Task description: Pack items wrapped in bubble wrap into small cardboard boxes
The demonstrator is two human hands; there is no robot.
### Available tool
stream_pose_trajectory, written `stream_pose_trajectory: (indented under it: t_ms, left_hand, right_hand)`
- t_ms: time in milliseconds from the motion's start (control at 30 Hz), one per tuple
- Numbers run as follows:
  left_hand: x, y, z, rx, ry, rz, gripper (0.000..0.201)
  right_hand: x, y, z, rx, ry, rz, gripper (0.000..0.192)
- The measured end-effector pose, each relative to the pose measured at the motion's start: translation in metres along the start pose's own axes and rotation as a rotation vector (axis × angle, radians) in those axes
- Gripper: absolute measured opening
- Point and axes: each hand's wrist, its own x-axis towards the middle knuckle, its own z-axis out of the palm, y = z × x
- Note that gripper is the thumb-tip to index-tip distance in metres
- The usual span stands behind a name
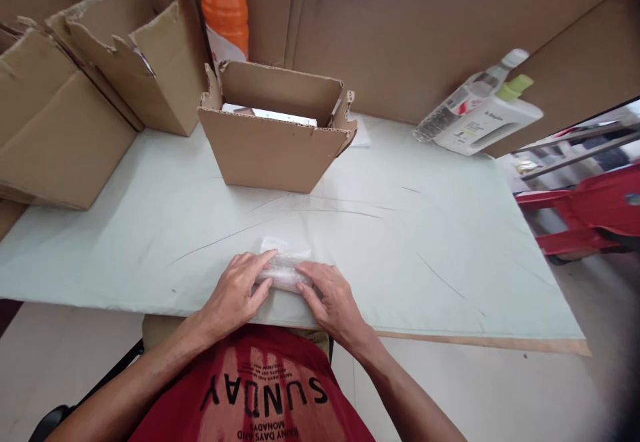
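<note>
A small clear plastic packet (285, 265) with pale contents lies on the pale green cloth (425, 242) near the table's front edge. My left hand (235, 292) grips its left end, thumb and fingers curled around it. My right hand (330, 295) presses on its right end with the fingers on top. Both hands rest on the cloth directly in front of my body. An open brown cardboard box (273, 149) stands beyond the packet, with something white lying inside it.
Torn cardboard boxes (75, 82) are stacked at the left. An orange bottle (225, 9) stands behind the open box. A clear bottle (465, 99) and a white jug (487, 125) lean at the back right. A red object (585, 209) sits beyond the table's right edge.
</note>
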Motion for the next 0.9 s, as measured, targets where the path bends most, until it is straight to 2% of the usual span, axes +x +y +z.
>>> stream_pose_trajectory:
  t_ms: [67, 100, 233, 300, 400, 533, 600, 667, 800, 833, 900]
  left_hand:
    - [0.007, -0.002, 0.003, 0.065, 0.009, -0.049, 0.041]
    - [0.011, -0.003, 0.005, 0.101, 0.016, -0.064, 0.039]
    - [0.014, -0.004, 0.007, 0.098, 0.073, -0.152, 0.036]
    - [0.007, -0.003, 0.004, -0.046, 0.138, -0.281, 0.045]
    - [-0.004, 0.0, 0.002, -0.4, 0.197, -0.492, 0.062]
    - [-0.003, 0.008, 0.005, -0.769, 0.129, -0.589, 0.073]
    - [0.002, 0.012, 0.008, -0.791, 0.108, -0.597, 0.073]
    - [0.007, 0.017, 0.01, -0.711, 0.112, -0.561, 0.073]
    - [0.011, 0.027, 0.014, -0.556, 0.045, -0.365, 0.073]
    - [0.012, 0.029, 0.015, -0.551, 0.019, -0.321, 0.074]
    - [0.014, 0.032, 0.016, -0.567, 0.008, -0.274, 0.075]
  right_hand:
    - [0.0, -0.007, -0.003, -0.133, 0.063, -0.041, 0.024]
    - [0.001, -0.009, -0.003, -0.192, 0.053, -0.073, 0.025]
    - [0.012, -0.005, 0.006, -0.291, -0.104, -0.154, 0.025]
    - [0.018, 0.002, 0.012, -0.241, -0.08, -0.108, 0.022]
    - [0.021, 0.007, 0.017, -0.054, 0.018, 0.014, 0.024]
    - [0.017, -0.001, 0.016, 0.178, -0.025, 0.094, 0.021]
    - [0.015, -0.005, 0.01, 0.225, -0.054, 0.103, 0.019]
    - [0.014, -0.005, 0.0, 0.24, -0.052, 0.107, 0.023]
    - [0.021, -0.005, -0.024, 0.296, -0.131, 0.089, 0.053]
    - [0.025, -0.006, -0.028, 0.31, -0.156, 0.08, 0.051]
    - [0.035, -0.009, -0.034, 0.33, -0.16, 0.066, 0.032]
